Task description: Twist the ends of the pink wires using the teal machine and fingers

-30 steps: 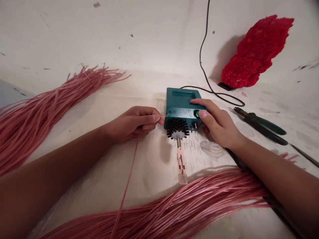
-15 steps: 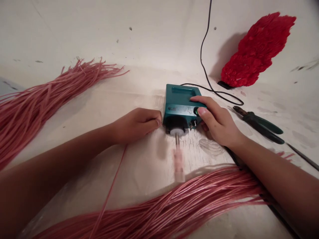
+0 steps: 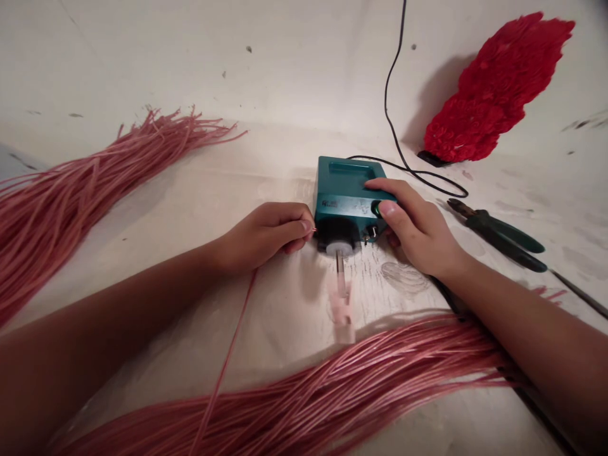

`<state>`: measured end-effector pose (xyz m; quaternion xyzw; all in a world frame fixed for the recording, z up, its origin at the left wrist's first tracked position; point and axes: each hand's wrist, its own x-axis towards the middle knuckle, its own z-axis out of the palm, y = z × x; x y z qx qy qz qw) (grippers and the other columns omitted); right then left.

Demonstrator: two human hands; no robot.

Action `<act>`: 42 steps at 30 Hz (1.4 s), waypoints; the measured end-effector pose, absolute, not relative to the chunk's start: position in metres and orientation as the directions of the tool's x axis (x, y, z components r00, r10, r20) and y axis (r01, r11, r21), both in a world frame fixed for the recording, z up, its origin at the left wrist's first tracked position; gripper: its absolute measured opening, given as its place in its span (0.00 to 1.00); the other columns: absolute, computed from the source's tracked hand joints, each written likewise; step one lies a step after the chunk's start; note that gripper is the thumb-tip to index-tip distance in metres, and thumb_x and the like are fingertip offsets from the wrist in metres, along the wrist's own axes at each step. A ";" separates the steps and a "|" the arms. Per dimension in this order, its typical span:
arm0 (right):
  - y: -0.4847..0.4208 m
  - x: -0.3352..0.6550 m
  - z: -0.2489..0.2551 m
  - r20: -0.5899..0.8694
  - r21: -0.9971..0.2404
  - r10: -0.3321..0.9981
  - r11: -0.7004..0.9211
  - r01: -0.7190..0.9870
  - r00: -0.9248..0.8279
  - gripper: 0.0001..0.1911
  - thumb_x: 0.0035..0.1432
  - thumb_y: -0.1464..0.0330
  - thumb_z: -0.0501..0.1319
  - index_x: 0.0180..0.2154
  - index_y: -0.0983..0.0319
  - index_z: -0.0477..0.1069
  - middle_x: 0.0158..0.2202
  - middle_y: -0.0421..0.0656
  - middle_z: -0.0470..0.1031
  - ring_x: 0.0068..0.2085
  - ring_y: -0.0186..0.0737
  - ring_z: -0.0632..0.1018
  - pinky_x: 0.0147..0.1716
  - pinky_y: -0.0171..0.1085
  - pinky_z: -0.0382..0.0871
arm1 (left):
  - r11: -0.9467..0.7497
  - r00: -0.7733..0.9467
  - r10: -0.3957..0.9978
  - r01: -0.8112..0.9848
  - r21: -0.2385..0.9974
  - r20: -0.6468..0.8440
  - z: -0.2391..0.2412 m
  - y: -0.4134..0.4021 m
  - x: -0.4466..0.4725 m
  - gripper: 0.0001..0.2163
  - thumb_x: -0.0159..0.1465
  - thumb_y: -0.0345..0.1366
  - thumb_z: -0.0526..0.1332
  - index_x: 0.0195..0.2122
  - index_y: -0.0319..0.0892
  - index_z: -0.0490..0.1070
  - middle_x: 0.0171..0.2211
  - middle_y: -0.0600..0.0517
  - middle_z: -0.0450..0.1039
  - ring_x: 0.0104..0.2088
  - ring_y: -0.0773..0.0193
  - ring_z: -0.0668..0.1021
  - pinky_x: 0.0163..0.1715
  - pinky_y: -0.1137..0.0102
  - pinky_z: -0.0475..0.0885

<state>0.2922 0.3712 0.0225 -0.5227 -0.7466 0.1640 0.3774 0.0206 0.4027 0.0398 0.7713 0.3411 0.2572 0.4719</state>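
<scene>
Head view: pink strand is pinched just beside a teal box

The left hand is held directly beside the front corner of the teal box, and its fingers are closed firmly together. The end of the pink strand is grasped between them, and only its small tip is seen past the fingertips. The remaining length is hanging from under this hand and is running down across the worktop toward the lower edge of the view.

The right hand is clenched on the box, with its fingers over the top and its thumb next to a green switch. Under the front face, a white hub is mounted. A thin shaft is extending from it to a pale pink holder, but the details of the holder are blurred and cannot be told.

Two big bundles of pink strands are lying on the worktop, one at the left and one along the bottom. A black cable is connected at the rear of the box. Pliers with green handles are placed right of the right hand, and a red feathery mass on a black base is standing farther back.
</scene>
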 end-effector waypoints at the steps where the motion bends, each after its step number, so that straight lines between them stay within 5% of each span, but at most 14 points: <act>1: 0.371 0.292 0.022 0.395 -0.638 0.903 0.403 0.657 -0.171 0.27 0.71 0.47 0.53 0.61 0.54 0.69 0.36 0.45 0.79 0.31 0.42 0.79 0.26 0.38 0.70 | -0.336 0.638 0.766 0.285 0.898 0.084 0.040 0.402 0.020 0.14 0.67 0.33 0.56 0.23 0.41 0.65 0.21 0.57 0.64 0.21 0.72 0.63 0.23 0.73 0.58; 35: 0.371 0.291 0.020 0.425 -0.651 0.887 0.440 0.619 -0.183 0.25 0.72 0.48 0.52 0.61 0.53 0.69 0.47 0.47 0.79 0.39 0.44 0.80 0.25 0.37 0.70 | -0.221 0.726 0.688 0.216 0.951 -0.005 0.039 0.414 0.008 0.10 0.73 0.35 0.56 0.36 0.38 0.71 0.22 0.58 0.63 0.19 0.75 0.61 0.18 0.79 0.55; 42: 0.372 0.293 0.019 0.412 -0.647 0.890 0.436 0.626 -0.193 0.25 0.72 0.48 0.52 0.61 0.52 0.68 0.38 0.43 0.77 0.31 0.41 0.77 0.24 0.36 0.68 | -0.216 0.717 0.697 0.236 0.947 -0.020 0.039 0.414 0.008 0.10 0.73 0.35 0.55 0.36 0.39 0.72 0.21 0.59 0.61 0.19 0.75 0.61 0.18 0.78 0.55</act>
